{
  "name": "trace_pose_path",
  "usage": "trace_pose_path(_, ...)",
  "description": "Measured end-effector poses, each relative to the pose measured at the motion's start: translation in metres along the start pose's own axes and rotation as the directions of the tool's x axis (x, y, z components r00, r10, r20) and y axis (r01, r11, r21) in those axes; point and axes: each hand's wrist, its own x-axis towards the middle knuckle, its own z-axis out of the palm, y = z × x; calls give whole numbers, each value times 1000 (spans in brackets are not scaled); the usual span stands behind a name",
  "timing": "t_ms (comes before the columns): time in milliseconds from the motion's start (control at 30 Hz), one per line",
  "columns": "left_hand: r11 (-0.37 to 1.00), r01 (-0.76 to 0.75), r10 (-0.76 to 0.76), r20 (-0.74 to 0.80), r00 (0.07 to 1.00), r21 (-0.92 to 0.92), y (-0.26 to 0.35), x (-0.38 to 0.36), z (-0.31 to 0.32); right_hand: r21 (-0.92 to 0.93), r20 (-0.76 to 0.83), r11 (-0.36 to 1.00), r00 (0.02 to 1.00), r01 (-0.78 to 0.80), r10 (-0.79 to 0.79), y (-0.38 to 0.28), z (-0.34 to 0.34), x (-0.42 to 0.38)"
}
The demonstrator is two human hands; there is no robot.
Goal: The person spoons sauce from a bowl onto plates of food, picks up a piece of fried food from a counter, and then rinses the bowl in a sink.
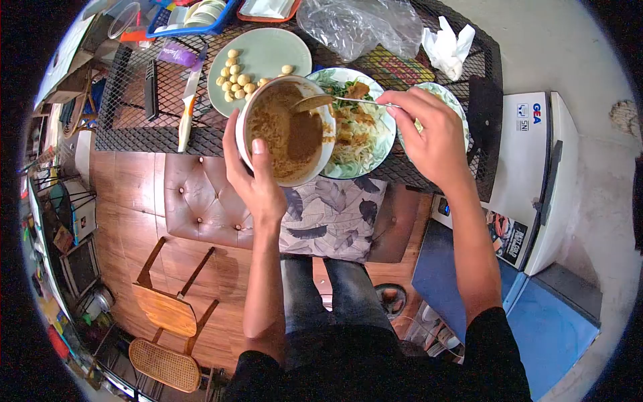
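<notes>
My left hand [258, 187] grips a white bowl [327, 149] of thick brown sauce [273, 124], tilted toward the plate beside it. Its thumb lies over the rim. Between the fingers of my right hand [434, 134] is the handle of a metal spoon [313, 103], whose sauce-coated head is over the bowl's right side. Partly behind the bowl, a patterned plate [386, 137] carries shredded pale vegetables, dark greens and streaks of brown sauce. Another plate [458, 107] is mostly hidden by my right hand.
A pale green plate [268, 50] holds several small round, cream-coloured pieces. Left of it lie a knife [189, 104] and a black-handled item [151, 90]. Clear plastic [362, 27], crumpled tissue [450, 48] and a blue basket [218, 27] sit at the back. A white freezer [522, 154] stands right.
</notes>
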Motion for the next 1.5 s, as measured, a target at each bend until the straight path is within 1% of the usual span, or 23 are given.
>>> trace_pose_path(67,1000,12,-11,51,999,-6,1,5,4,-131,19,988,996,85,-83,4,0,3)
trace_pose_path(167,1000,13,-12,125,992,-9,14,15,12,-196,87,975,992,103,-87,14,-3,5)
trace_pose_path(233,995,-7,-15,225,974,98,17,21,16,-171,107,980,990,105,-87,24,-1,6)
trace_pose_path(300,999,-24,19,220,975,23,13,28,21,-146,129,984,988,105,-86,34,2,5)
trace_pose_path(367,999,-37,31,203,979,28,12,34,26,36,235,999,972,-22,13,41,5,6)
trace_pose_path(400,1000,-16,17,202,979,-6,11,35,30,39,232,999,973,-24,14,41,5,7)
trace_pose_path(467,1000,2,-2,185,983,0,6,35,36,113,373,969,913,-221,165,43,4,9)
trace_pose_path(500,1000,21,-21,164,986,4,4,34,39,115,370,968,914,-223,166,47,4,9)
trace_pose_path(567,1000,29,-29,144,989,0,3,32,43,331,390,913,915,-240,99,59,7,7)
trace_pose_path(700,998,67,-66,48,997,-19,-1,28,44,424,421,839,894,-342,153,71,-3,1)
trace_pose_path(733,999,21,-21,14,1000,32,-4,31,42,415,353,873,930,-255,104,73,-8,-2)
trace_pose_path(767,999,51,-51,0,999,-5,-4,29,40,400,285,901,957,-167,51,74,-14,-4)
trace_pose_path(833,995,95,-95,-48,994,-12,-5,30,30,390,312,892,944,-230,107,70,-31,-8)
trace_pose_path(900,998,59,-60,-52,997,-18,-10,35,19,311,272,913,945,-263,180,69,-41,-13)
trace_pose_path(967,1000,18,-21,-141,990,-17,-10,36,9,286,273,914,939,-288,210,75,-46,-21)
trace_pose_path(1000,995,56,-69,-166,984,-84,-9,37,6,249,237,922,941,-298,240,76,-48,-26)
trace_pose_path(1167,985,105,-135,-235,963,-137,-6,35,-10,140,156,928,933,-345,323,69,-49,-41)
trace_pose_path(1233,985,106,-139,-262,955,-139,-9,34,-16,-31,136,935,925,-353,354,63,-51,-44)
trace_pose_path(1267,984,107,-141,-264,954,-140,-9,33,-18,-33,138,936,925,-352,353,61,-50,-47)
trace_pose_path(1333,985,126,-154,-269,951,-121,-6,30,-21,-72,18,970,972,-231,233,54,-46,-51)
trace_pose_path(1433,989,115,-138,-285,949,-94,-11,24,-25,-144,42,965,972,-221,229,36,-44,-52)
trace_pose_path(1467,989,115,-138,-285,948,-94,-10,23,-26,-189,-14,973,992,-128,128,36,-41,-55)
trace_pose_path(1500,986,126,-152,-285,946,-106,-9,21,-25,-189,-13,974,992,-128,127,36,-38,-56)
